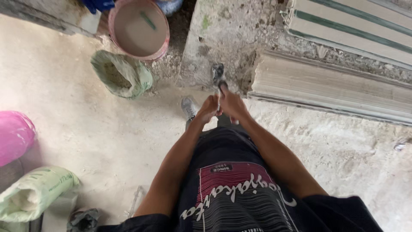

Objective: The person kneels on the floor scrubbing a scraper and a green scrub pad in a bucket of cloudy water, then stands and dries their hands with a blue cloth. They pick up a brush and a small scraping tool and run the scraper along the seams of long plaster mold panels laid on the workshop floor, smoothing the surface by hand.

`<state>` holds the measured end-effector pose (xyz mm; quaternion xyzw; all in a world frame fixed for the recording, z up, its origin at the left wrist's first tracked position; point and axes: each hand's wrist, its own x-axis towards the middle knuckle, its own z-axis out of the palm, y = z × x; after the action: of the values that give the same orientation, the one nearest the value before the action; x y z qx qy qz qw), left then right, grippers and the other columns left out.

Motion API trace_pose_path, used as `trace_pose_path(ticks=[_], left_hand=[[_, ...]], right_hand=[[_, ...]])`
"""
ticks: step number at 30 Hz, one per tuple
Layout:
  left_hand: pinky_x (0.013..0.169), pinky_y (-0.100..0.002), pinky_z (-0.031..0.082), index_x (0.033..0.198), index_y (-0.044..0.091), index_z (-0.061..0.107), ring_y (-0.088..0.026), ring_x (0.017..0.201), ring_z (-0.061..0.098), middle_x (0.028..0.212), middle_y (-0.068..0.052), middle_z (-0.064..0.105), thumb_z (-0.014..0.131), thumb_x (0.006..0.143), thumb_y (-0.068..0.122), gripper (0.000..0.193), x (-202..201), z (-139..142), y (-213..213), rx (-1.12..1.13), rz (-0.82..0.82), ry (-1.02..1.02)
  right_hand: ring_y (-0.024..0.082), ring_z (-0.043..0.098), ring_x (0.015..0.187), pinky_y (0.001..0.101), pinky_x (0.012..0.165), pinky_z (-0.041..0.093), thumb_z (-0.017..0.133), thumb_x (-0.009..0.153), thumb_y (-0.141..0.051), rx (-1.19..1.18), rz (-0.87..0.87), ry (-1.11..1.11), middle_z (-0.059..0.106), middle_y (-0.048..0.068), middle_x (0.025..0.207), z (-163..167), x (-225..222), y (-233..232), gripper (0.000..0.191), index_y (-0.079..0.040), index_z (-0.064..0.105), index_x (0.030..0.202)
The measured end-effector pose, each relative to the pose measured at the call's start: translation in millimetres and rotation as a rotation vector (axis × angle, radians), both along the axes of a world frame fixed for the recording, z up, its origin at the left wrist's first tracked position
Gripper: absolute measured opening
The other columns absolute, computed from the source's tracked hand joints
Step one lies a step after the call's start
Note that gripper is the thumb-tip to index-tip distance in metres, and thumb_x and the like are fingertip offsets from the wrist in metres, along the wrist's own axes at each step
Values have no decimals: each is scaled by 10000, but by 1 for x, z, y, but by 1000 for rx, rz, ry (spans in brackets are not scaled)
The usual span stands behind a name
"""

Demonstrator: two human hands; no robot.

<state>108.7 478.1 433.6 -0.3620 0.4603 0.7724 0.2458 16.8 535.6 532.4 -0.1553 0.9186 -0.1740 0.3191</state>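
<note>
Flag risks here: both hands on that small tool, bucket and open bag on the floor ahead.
1. Both hands, left hand and right hand, crowd one thin tool; a slip could nick the fingers.
2. The full bucket and open green bag sit close ahead; a step could tip or spill them.
3. The stacked tiles edge is a trip hazard.

— What's around the bucket (138,28)?

— Dusty pale concrete floor (98,124), daylit. Just below the bucket slumps an open green sack (122,74). Right of it, a rough concrete step (223,38), then stacked pale tiles (330,88).

— Far left of it?

— Something pink (15,135), possibly a bag.
</note>
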Motion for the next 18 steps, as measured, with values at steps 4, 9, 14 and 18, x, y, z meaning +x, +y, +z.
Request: trace_pose_path(ticks=[4,9,14,18], left_hand=[[564,-342,584,1143,54,516,-155,603,627,845,-77,615,368,1053,531,507,1,3,0,34,8,-29],[552,-346,561,1138,75,482,-154,604,612,835,-73,605,392,1032,541,486,7,-2,0,144,30,-6],[600,-330,570,1168,94,508,-130,671,606,863,-55,598,456,1072,504,425,8,-4,-5,93,17,89],[607,-318,562,1154,91,527,-155,670,629,851,-67,618,434,1066,516,444,6,5,-8,135,44,20]], right_hand=[[468,704,890,566,788,554,485,1022,-318,49,-78,-79,716,283,961,5,1,0,446,-173,559,1438],[438,719,823,571,719,570,501,1014,-324,12,49,31,725,260,928,5,1,-1,507,-174,483,1498],[471,709,753,590,675,567,477,1014,-306,108,80,-103,712,272,856,0,4,-10,470,-156,468,1460],[482,687,765,613,651,544,493,994,-280,-32,133,139,718,257,827,3,8,-12,377,-160,553,1346]])
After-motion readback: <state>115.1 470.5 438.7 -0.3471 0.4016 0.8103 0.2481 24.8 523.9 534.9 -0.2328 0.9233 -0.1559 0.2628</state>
